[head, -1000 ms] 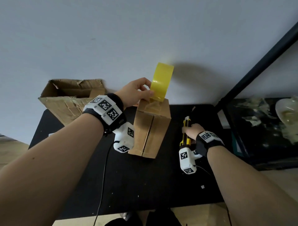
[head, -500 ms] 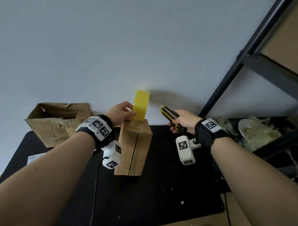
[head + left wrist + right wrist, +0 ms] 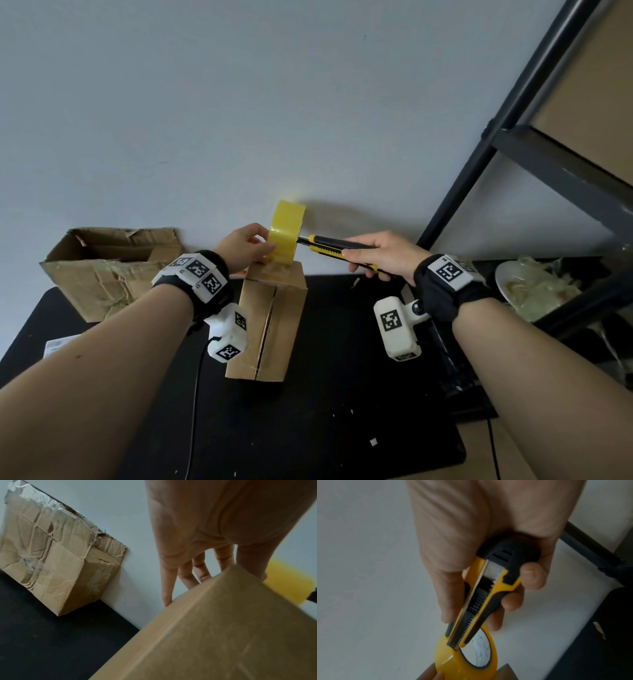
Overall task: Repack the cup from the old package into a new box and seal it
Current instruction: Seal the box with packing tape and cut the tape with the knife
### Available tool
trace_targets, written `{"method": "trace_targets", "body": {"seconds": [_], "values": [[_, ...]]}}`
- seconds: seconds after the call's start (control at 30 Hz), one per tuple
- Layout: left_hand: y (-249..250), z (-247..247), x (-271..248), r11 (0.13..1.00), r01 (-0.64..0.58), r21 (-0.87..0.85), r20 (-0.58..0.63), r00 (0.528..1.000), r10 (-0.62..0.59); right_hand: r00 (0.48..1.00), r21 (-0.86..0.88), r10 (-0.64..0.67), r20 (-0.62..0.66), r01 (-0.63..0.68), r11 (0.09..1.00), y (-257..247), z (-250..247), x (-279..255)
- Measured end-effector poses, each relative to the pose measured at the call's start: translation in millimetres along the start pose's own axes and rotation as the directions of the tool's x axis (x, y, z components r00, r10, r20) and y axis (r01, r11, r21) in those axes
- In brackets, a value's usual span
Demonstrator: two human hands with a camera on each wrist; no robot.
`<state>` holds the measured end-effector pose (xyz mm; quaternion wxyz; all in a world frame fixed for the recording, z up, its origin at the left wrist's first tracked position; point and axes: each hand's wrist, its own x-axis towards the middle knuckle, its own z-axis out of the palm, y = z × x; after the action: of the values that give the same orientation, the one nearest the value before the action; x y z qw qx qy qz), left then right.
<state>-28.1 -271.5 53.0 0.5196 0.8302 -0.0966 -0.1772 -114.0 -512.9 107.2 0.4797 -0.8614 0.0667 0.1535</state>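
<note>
A tall closed cardboard box (image 3: 267,325) stands upright on the black mat (image 3: 308,428); its side fills the lower right of the left wrist view (image 3: 214,635). My left hand (image 3: 245,248) holds a yellow tape roll (image 3: 286,233) on edge at the box's top. In the right wrist view the tape roll (image 3: 465,661) sits just past the knife tip. My right hand (image 3: 387,255) grips a yellow-and-black utility knife (image 3: 334,248), its tip at the roll's right side. The knife (image 3: 486,597) lies along my palm. The cup is not visible.
A crumpled, torn old carton (image 3: 109,267) stands open against the wall at the back left, also in the left wrist view (image 3: 56,563). A dark metal shelf frame (image 3: 507,137) rises at the right, with a white plate (image 3: 527,284) of crumpled plastic. Paper scraps (image 3: 373,442) dot the mat.
My right hand lifted the knife off the mat and carried it left up to the tape roll. The left hand kept the roll on the box's top.
</note>
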Motion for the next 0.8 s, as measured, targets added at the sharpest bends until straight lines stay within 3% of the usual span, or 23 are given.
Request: {"method": "trace_targets", "body": {"seconds": [0.1, 0.33, 0.8], "values": [[-0.2, 0.0, -1.3, 1.000, 0.004, 0.004, -0.010, 1.000, -0.004, 1.000, 0.037, 0.012, 0.024, -0.013, 0.999, -0.4, -1.8, -0.8], [2.8, 4.3, -3.1, 1.000, -0.020, 0.018, -0.011, 1.000, 0.020, 0.993, -0.119, 0.007, 0.117, 0.007, 0.993, -11.3, 18.5, 12.4], [-1.2, 5.6, -2.4, 0.998, -0.038, 0.056, -0.024, 0.999, 0.040, 0.989, -0.256, 0.021, 0.146, 0.017, 0.967, -16.3, 35.3, 26.1]]}}
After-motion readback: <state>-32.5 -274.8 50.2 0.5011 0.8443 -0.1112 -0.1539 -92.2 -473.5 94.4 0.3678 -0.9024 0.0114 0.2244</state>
